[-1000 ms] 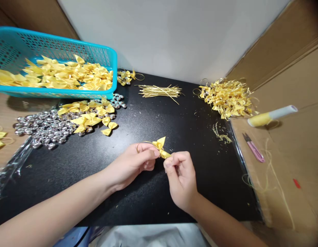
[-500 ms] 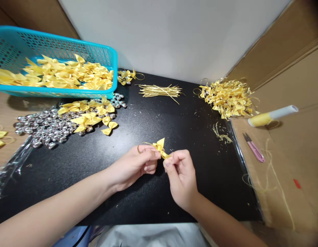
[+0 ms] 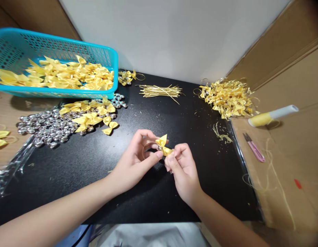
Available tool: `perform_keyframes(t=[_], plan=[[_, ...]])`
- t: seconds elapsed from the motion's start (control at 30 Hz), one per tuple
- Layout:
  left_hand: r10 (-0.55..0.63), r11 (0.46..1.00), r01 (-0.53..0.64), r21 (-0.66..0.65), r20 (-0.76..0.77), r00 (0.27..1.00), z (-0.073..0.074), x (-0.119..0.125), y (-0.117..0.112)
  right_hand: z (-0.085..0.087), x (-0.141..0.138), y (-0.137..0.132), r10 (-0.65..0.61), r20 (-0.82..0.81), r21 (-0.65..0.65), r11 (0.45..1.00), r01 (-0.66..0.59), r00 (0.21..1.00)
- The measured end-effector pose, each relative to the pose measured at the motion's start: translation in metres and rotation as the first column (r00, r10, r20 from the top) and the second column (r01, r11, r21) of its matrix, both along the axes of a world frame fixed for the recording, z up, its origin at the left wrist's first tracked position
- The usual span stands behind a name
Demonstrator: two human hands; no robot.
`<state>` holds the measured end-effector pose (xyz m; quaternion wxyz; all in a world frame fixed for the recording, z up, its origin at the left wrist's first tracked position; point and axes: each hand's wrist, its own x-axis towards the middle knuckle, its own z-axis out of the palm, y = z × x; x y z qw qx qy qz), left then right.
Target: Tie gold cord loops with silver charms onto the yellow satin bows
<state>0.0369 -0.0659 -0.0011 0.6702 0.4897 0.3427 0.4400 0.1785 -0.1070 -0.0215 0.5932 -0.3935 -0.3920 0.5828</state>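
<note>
Low over the black tabletop, my right hand [image 3: 183,168] pinches the right tail of a yellow ribbon bow [image 3: 164,145]. On the bow's left side is my left hand [image 3: 138,159], its thumb against the lower edge and its fingers curved loosely behind. A thin gold cord loop [image 3: 143,148] runs from the bow into the space between left thumb and fingers. Something small and shiny shows at the bow's middle, partly covered. The left fingertips are partly hidden behind the ribbon.
A turquoise basket [image 3: 71,92] of yellow bows stands back left, with silver heart-shaped beads [image 3: 48,127] and loose bows [image 3: 88,119] before it. Gold cords [image 3: 160,91] lie at the back. Right are finished-looking bow pieces [image 3: 227,97], cord scraps [image 3: 222,133], pink thread snips [image 3: 254,147] and a roll [image 3: 273,116].
My left fingers have spread and loosened around the bow, so the cord loop shows between them. The bow has turned and shifted slightly right; my right hand still pinches its tail.
</note>
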Motion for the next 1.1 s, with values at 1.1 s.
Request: perform_keyframes(t=[1.1], plan=[[0.107,0.99,-0.118,-0.072,-0.136,0.985,0.012,-0.003,0.003,0.007,0.01,0.006,-0.121,0.329,0.043,0.993,0.113,0.936]])
